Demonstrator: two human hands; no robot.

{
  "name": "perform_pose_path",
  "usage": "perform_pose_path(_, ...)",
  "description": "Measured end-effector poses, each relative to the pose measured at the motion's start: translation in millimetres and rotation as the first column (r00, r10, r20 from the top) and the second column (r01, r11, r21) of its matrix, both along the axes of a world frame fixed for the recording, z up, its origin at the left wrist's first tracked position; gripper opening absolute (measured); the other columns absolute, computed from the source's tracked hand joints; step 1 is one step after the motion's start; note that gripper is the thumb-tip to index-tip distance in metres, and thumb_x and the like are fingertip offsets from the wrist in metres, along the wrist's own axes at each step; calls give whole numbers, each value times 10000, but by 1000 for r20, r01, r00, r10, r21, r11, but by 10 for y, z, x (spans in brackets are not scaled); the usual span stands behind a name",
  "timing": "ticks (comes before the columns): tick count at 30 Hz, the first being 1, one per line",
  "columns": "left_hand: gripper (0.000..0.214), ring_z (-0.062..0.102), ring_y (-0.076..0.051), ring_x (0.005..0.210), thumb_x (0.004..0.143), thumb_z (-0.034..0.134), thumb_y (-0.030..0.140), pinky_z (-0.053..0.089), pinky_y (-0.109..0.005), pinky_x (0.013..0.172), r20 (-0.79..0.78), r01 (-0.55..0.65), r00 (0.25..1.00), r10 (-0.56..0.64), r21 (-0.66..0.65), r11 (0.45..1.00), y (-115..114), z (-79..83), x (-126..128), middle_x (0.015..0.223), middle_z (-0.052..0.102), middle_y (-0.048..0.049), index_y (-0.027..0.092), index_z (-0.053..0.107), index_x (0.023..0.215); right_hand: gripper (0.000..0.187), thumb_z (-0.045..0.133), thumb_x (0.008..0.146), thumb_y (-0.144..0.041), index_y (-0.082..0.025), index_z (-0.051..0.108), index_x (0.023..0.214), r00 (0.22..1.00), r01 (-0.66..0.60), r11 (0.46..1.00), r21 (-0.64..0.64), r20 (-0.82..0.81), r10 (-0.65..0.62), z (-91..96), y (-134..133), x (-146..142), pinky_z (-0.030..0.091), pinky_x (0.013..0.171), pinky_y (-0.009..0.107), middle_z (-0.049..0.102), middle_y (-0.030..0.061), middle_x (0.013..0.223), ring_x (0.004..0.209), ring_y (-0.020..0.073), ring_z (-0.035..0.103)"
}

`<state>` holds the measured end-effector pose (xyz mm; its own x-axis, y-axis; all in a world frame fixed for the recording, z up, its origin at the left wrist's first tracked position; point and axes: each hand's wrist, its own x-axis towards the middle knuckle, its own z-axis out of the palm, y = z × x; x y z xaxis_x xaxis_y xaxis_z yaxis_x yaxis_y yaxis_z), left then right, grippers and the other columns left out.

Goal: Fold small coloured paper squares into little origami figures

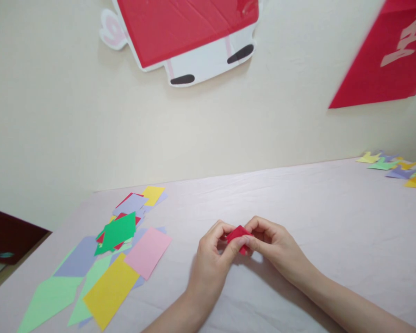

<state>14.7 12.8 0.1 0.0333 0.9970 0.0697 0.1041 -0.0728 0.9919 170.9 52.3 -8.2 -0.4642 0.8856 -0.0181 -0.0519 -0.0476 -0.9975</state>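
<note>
Between both hands is a small piece of folded red paper (238,232), held just above the pale tabletop. My left hand (215,245) pinches its left side, thumb in front and fingers behind. On the other side my right hand (270,240) grips it in the same way, and the two thumb tips meet at the front of the paper. The fingers cover much of its lower part and back, so the full shape of the fold is hidden.
Loose sheets of coloured paper lie on the left, among them a green sheet (119,231), a pink sheet (148,252) and a yellow sheet (111,290). Several small folded paper pieces (400,171) sit at the far right. A wall (194,134) bounds the table (319,208) behind.
</note>
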Motion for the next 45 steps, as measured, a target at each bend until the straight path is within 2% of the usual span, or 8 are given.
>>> perform_pose_path(3, 198, 602, -150, 756, 921, 588, 351, 460, -245, 715, 8, -5, 1000, 5, 23, 1000, 7, -12, -20, 781, 621, 6, 184, 637, 824, 296, 658, 843, -454, -174, 582, 782, 999, -14, 999, 42, 32, 13, 25, -11, 15, 435, 647, 262, 617, 1, 700, 670, 144, 568)
perform_pose_path(7, 182, 576, -145, 761, 929, 565, 306, 432, -239, 703, -135, -3, 991, 12, 66, 998, 4, -12, -33, 791, 599, 4, 187, 633, 810, 282, 629, 863, -457, -180, 598, 822, 992, 42, 987, 153, 110, -59, 22, -12, 32, 425, 655, 269, 584, -2, 738, 692, 151, 552)
perform_pose_path(11, 150, 557, -146, 763, 918, 568, 284, 404, -242, 700, -254, 25, 967, -3, 83, 996, -15, 5, -4, 797, 599, 7, 193, 627, 814, 256, 628, 863, -429, -186, 591, 793, 994, 72, 988, 135, 66, -82, -7, 9, 31, 420, 633, 255, 563, -14, 713, 667, 140, 528)
perform_pose_path(16, 226, 490, -132, 675, 889, 604, 313, 360, -239, 639, -247, -7, 969, 15, 31, 999, -12, 0, 20, 695, 541, 34, 191, 566, 702, 256, 647, 846, -421, -185, 595, 761, 991, 136, 987, 81, -11, -136, 0, 16, 22, 430, 651, 242, 562, -15, 720, 684, 134, 520)
perform_pose_path(22, 223, 498, -145, 698, 913, 557, 320, 362, -248, 650, -248, -33, 968, 33, 5, 999, 0, -6, 0, 719, 556, 16, 182, 602, 744, 246, 628, 863, -419, -186, 605, 784, 988, 153, 985, 85, -23, -152, 17, 1, 29, 442, 660, 249, 563, -10, 723, 687, 140, 526)
perform_pose_path(30, 254, 459, -126, 648, 889, 570, 268, 347, -232, 622, -319, -17, 947, 35, 59, 998, -15, -22, 18, 663, 494, 39, 193, 490, 660, 212, 663, 836, -384, -183, 643, 772, 997, 58, 989, 139, 41, -65, 32, -6, 2, 440, 655, 255, 587, 2, 742, 692, 149, 543)
perform_pose_path(38, 188, 531, -147, 703, 888, 591, 299, 394, -241, 674, -197, 3, 980, -7, -20, 1000, -20, 45, 15, 732, 614, 8, 181, 640, 749, 236, 693, 784, -395, -180, 648, 698, 979, 202, 976, 77, -4, -202, 93, 22, 25, 433, 634, 253, 589, -9, 674, 651, 140, 528)
perform_pose_path(45, 148, 552, -150, 740, 878, 610, 299, 407, -242, 700, -132, 9, 991, -11, -20, 1000, -32, 14, 13, 780, 649, 5, 190, 678, 804, 258, 682, 783, -424, -182, 636, 706, 981, 192, 979, 68, 21, -194, 99, 41, 18, 446, 643, 264, 595, 0, 674, 658, 150, 535)
